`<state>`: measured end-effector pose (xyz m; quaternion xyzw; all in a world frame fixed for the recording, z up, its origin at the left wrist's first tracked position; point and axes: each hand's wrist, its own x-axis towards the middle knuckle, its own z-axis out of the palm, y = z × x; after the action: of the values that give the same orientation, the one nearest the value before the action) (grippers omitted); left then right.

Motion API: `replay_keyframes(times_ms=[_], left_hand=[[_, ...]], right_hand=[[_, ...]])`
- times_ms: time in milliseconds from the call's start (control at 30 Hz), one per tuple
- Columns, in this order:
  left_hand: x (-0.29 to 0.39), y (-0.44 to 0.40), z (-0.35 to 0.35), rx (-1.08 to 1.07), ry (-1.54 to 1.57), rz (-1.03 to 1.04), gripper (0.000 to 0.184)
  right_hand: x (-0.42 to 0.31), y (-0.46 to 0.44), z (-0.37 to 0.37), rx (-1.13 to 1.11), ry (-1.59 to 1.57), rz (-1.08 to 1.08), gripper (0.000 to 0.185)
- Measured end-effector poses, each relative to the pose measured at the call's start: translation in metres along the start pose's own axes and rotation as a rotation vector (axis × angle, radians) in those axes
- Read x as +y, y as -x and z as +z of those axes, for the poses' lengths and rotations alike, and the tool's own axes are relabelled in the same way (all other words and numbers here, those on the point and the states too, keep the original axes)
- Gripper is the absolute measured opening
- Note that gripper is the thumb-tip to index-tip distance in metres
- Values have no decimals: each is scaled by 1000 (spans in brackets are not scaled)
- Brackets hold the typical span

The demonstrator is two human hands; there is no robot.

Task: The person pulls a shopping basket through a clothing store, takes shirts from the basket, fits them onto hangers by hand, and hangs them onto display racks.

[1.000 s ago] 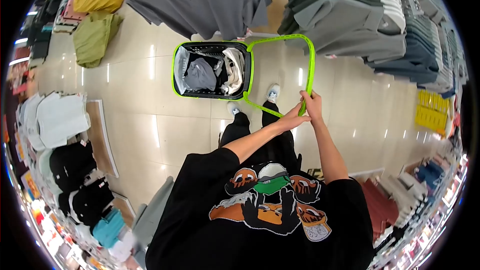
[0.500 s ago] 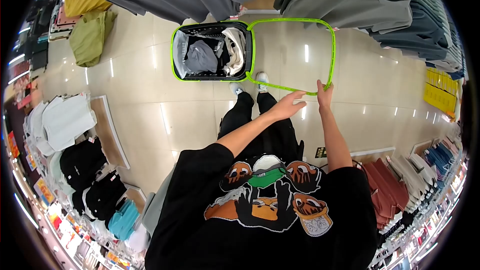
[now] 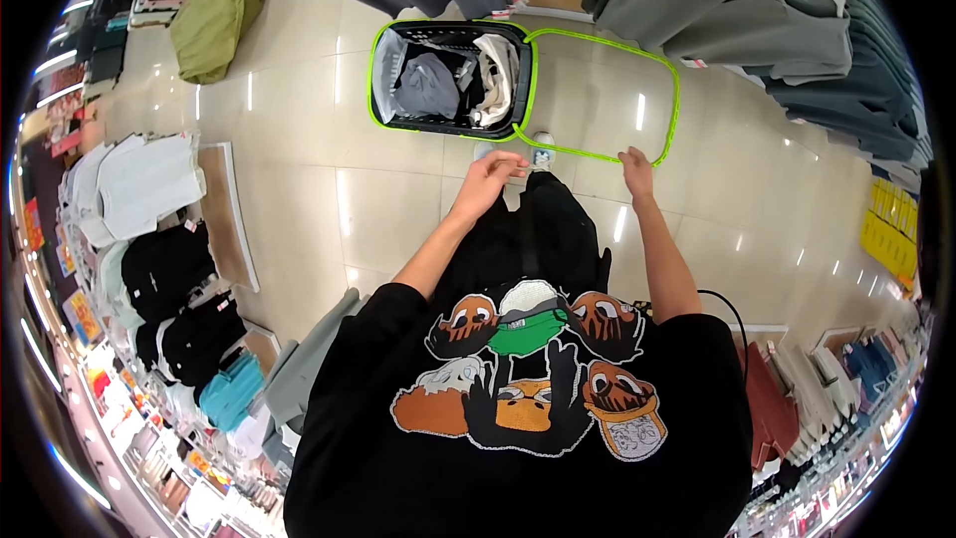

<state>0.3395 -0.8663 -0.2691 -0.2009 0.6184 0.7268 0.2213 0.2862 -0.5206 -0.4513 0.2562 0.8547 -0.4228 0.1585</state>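
A black shopping basket (image 3: pixel 458 127) with bright green trim stands on the floor in front of my feet. Inside it are a grey garment (image 3: pixel 428 86), a cream garment (image 3: pixel 495 80) and something dark. Its long green handle (image 3: pixel 678 90) reaches out to the right. My right hand (image 3: pixel 636 174) is closed at the handle's near right corner, fingers curled over the bar. In front of my waist, my left hand (image 3: pixel 490 179) is off the handle and holds nothing, its fingers loosely stretched toward the right.
Grey shirts (image 3: pixel 727 0) hang at the far side, close to the basket and handle. Folded white clothes (image 3: pixel 149 184) and black clothes (image 3: pixel 199 339) are on the left display. A yellow box (image 3: pixel 889 229) stands at the right, with red-brown garments (image 3: pixel 769 403) nearer me.
My left hand has moved left, away from the handle and my right hand. In view, the basket and handle have shifted slightly right and up.
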Motion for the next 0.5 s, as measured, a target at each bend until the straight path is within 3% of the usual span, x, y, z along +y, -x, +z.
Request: replay_keyframes(times_ms=[67,100,167,500], left_hand=[[1,5,-9,32,67,-3,25],[1,6,-14,48,81,-1,25],[-5,7,-25,72,103,4,25],[-11,26,-115,166,-276,123,21]], right_hand=[[-4,7,21,-290,-112,-77,51],[-19,18,28,-297,-108,-86,51],[-58,52,42,-495,-265,14,38],[-141,105,146,-665,-253,20,31]])
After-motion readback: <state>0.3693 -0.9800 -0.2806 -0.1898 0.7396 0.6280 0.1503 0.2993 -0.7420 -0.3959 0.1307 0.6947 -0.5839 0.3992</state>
